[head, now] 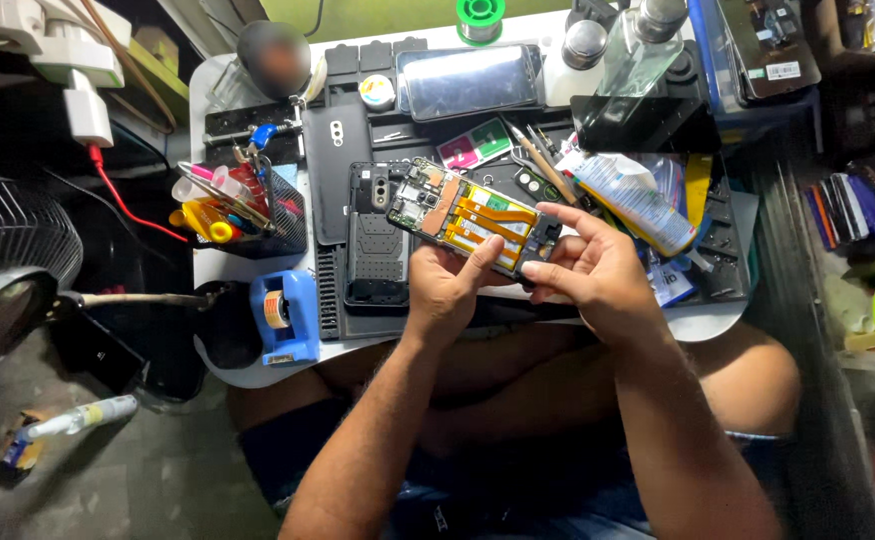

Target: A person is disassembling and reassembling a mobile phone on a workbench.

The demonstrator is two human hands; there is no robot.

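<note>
An opened smartphone [468,220] with its back cover off lies tilted, its camera end pointing up and left and its lower end down and right. Its insides show: a green circuit board at the upper-left end, a copper-coloured patch beside it, and orange-yellow flex ribbons crossing the middle. It sits raised above a black work mat [368,310].
</note>
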